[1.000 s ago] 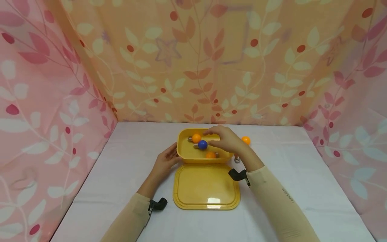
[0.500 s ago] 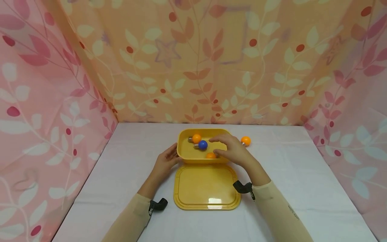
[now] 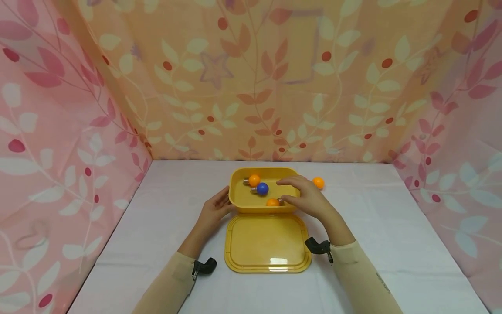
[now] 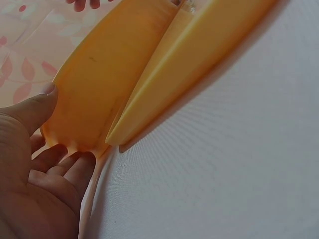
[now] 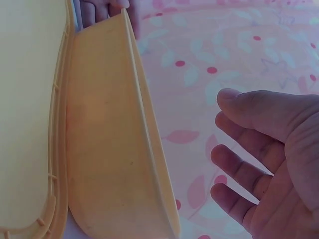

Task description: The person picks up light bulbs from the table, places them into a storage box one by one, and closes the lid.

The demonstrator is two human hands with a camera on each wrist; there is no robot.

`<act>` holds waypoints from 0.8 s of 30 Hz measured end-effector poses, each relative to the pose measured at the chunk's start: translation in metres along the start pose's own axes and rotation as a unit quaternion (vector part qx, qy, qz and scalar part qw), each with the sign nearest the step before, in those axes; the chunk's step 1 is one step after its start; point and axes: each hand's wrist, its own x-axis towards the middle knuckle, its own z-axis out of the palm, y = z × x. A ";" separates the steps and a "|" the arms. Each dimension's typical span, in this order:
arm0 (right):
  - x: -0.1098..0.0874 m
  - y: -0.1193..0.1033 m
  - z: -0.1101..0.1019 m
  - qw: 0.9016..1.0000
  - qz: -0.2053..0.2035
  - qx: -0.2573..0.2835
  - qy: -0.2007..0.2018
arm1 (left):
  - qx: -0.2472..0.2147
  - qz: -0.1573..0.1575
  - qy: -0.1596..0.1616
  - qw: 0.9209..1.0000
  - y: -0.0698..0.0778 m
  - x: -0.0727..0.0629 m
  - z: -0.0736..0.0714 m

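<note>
In the head view, a yellow plastic box (image 3: 248, 209) holds two orange light bulbs (image 3: 254, 180) (image 3: 272, 202) and a blue light bulb (image 3: 262, 188). My left hand (image 3: 212, 211) rests at the box's left end, its thumb near the front corner. The left wrist view shows that thumb (image 4: 42, 107) at the rim and the fingertips (image 4: 85, 162) against the outer wall. Over the right end of the box hovers my right hand (image 3: 307, 197), fingers spread and loosely bent. Nothing sits between its fingers in the right wrist view.
The yellow lid (image 3: 268, 242) lies flat in front of the box on the white tablecloth (image 3: 392, 226). Another orange light bulb (image 3: 318, 182) lies right of the box, partly behind my right hand. Patterned fabric (image 3: 251, 78) encloses the back and sides.
My right hand has drawn back rightward and slightly toward me, from above the box's middle to its right end. The left hand, box, lid and bulbs in the box stay put.
</note>
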 end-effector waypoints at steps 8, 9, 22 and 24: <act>-0.003 0.004 -0.006 1.000 0.001 0.004 0.001 | 0.006 -0.003 0.001 1.000 -0.001 0.001 0.000; -0.003 0.005 -0.007 1.000 -0.002 0.002 0.003 | 0.005 -0.004 0.003 1.000 -0.001 0.001 0.000; -0.011 0.020 -0.035 0.998 0.019 -0.017 0.058 | 0.011 -0.007 0.004 1.000 0.000 0.001 -0.001; -0.014 0.024 -0.040 0.997 0.035 -0.020 0.064 | 0.015 -0.007 0.001 1.000 -0.001 0.001 0.000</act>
